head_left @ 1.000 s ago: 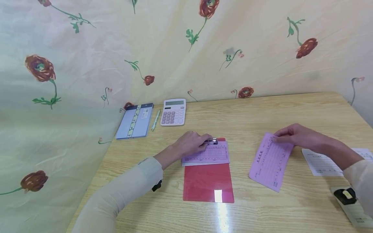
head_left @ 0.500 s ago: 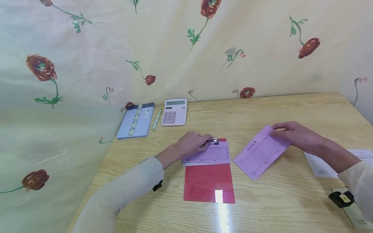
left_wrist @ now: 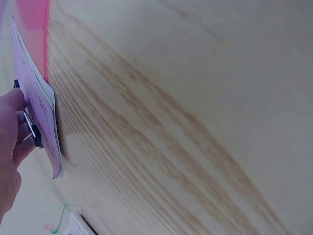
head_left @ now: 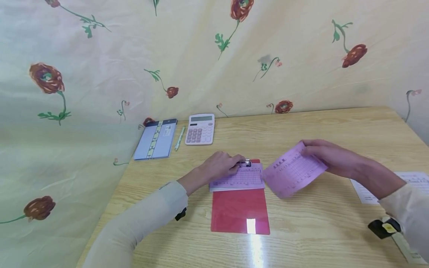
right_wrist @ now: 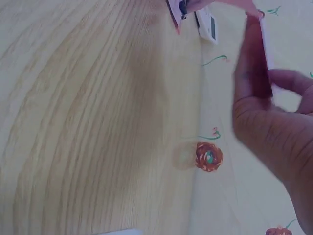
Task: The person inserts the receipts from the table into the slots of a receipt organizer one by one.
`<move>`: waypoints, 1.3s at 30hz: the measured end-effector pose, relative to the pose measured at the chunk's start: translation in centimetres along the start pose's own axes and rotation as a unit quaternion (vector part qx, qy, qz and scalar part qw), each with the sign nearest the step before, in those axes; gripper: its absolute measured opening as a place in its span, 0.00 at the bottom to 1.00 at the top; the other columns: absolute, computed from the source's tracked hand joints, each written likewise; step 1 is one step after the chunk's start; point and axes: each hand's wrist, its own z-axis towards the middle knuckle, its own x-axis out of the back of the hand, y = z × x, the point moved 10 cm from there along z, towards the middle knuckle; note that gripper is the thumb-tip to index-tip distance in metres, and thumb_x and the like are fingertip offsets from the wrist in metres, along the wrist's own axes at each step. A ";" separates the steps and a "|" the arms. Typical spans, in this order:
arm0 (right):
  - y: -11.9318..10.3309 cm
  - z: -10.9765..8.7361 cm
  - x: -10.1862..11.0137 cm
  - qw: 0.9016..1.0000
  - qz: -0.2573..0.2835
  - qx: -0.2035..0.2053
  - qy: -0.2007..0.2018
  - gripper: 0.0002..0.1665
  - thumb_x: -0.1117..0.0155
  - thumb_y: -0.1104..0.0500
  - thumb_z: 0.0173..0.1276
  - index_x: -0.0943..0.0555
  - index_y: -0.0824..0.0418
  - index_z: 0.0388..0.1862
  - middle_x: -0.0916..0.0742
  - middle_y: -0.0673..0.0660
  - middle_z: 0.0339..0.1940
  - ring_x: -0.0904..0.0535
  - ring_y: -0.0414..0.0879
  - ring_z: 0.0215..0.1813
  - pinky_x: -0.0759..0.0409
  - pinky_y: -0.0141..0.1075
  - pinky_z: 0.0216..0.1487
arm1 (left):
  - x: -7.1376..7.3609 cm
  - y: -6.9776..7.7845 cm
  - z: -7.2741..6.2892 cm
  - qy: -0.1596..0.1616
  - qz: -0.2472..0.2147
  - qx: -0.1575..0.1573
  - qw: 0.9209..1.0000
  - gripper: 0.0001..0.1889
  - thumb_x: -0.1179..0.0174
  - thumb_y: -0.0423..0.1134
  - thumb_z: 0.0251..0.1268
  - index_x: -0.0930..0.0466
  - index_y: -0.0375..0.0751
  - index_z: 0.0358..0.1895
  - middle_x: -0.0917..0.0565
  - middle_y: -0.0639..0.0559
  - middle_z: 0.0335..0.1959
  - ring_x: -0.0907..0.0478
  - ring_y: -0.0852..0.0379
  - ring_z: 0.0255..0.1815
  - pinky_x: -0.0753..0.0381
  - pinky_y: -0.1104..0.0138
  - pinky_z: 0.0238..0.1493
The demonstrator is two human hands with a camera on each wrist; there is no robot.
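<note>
Left hand (head_left: 219, 166) pinching the clip (head_left: 247, 163) of a red clipboard (head_left: 239, 212) over pink forms (head_left: 244, 177), right hand (head_left: 330, 156) gripping a loose pink sheet (head_left: 293, 170) just beside them, white paper (head_left: 413, 180) partly behind the right forearm (head_left: 377, 176), calculator (head_left: 200, 129), pen (head_left: 180, 139), blue folder (head_left: 161, 140) back left, bare tabletop (head_left: 311, 128) behind the sheet to the far edge.
</note>
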 end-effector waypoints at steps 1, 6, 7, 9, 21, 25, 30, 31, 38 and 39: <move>-0.4 0.0 -0.4 1.000 0.016 0.020 -0.013 0.22 0.58 0.61 0.88 0.30 0.67 0.73 0.13 0.57 0.49 0.15 0.47 0.47 0.14 0.41 0.48 | 0.0 0.0 0.0 0.001 0.000 -0.001 1.000 0.17 0.41 0.41 0.82 0.19 0.46 0.68 0.15 0.57 0.27 0.38 0.70 0.13 0.40 0.77 0.17; -1.5 0.5 -2.1 0.993 0.097 0.063 -0.033 0.18 0.55 0.63 0.87 0.19 0.55 0.60 0.12 0.56 0.49 0.13 0.45 0.48 0.13 0.39 0.47 | 0.1 0.2 0.0 0.010 0.013 -0.008 1.000 0.17 0.40 0.41 0.81 0.18 0.45 0.66 0.16 0.57 0.24 0.37 0.69 0.14 0.40 0.76 0.17; -1.5 0.8 -2.4 0.992 0.105 0.062 -0.028 0.17 0.55 0.63 0.87 0.20 0.57 0.61 0.12 0.56 0.49 0.13 0.45 0.48 0.13 0.39 0.47 | 0.1 0.2 0.0 0.012 0.016 -0.008 1.000 0.16 0.40 0.41 0.81 0.18 0.45 0.66 0.16 0.57 0.23 0.37 0.68 0.14 0.40 0.76 0.18; -1.1 1.2 -2.6 0.993 0.106 0.051 -0.005 0.16 0.54 0.63 0.87 0.24 0.63 0.64 0.12 0.57 0.49 0.13 0.46 0.48 0.13 0.39 0.47 | 0.1 0.2 0.0 0.014 0.018 -0.009 1.000 0.17 0.39 0.41 0.80 0.18 0.45 0.66 0.16 0.56 0.23 0.36 0.68 0.15 0.40 0.75 0.18; 2.9 2.4 -2.7 0.995 -0.004 -0.024 0.100 0.25 0.56 0.63 0.83 0.38 0.81 0.70 0.18 0.59 0.51 0.19 0.41 0.47 0.19 0.34 0.48 | 0.2 0.3 0.1 0.008 0.010 -0.004 1.000 0.17 0.40 0.40 0.81 0.19 0.46 0.67 0.19 0.57 0.22 0.37 0.68 0.14 0.41 0.76 0.18; 3.3 1.9 -3.0 0.995 -0.040 -0.038 0.087 0.32 0.56 0.64 0.83 0.44 0.88 0.75 0.16 0.67 0.58 0.17 0.41 0.49 0.17 0.34 0.49 | 0.1 0.2 0.1 0.005 0.004 0.002 1.000 0.17 0.40 0.40 0.81 0.19 0.46 0.68 0.21 0.59 0.22 0.38 0.68 0.13 0.41 0.76 0.18; 3.1 1.4 -3.0 0.992 -0.097 -0.051 0.060 0.29 0.51 0.66 0.83 0.35 0.89 0.71 0.11 0.61 0.48 0.15 0.43 0.44 0.14 0.37 0.44 | 0.3 0.2 0.1 0.003 0.010 0.002 1.000 0.17 0.40 0.41 0.81 0.19 0.47 0.68 0.19 0.58 0.23 0.38 0.68 0.13 0.42 0.76 0.18; 3.0 1.2 -2.9 0.991 -0.108 -0.055 0.056 0.27 0.50 0.66 0.83 0.32 0.88 0.69 0.10 0.60 0.45 0.15 0.44 0.43 0.14 0.38 0.42 | 0.3 0.2 0.1 0.003 0.010 0.001 1.000 0.17 0.40 0.41 0.81 0.19 0.46 0.68 0.18 0.58 0.23 0.38 0.68 0.13 0.42 0.76 0.18; 2.8 1.0 -3.1 0.990 -0.129 -0.058 0.021 0.18 0.40 0.66 0.80 0.18 0.82 0.57 0.09 0.61 0.36 0.13 0.49 0.35 0.12 0.40 0.35 | 0.3 0.3 0.0 0.007 0.011 -0.004 1.000 0.17 0.40 0.41 0.81 0.19 0.46 0.68 0.17 0.58 0.24 0.38 0.69 0.13 0.42 0.77 0.17; 2.7 1.0 -3.1 0.990 -0.126 -0.055 0.021 0.18 0.40 0.66 0.80 0.18 0.82 0.57 0.09 0.60 0.36 0.13 0.48 0.34 0.13 0.39 0.34 | 0.3 0.3 0.0 0.007 0.012 -0.004 1.000 0.17 0.40 0.41 0.81 0.19 0.46 0.67 0.17 0.57 0.24 0.38 0.69 0.13 0.42 0.77 0.17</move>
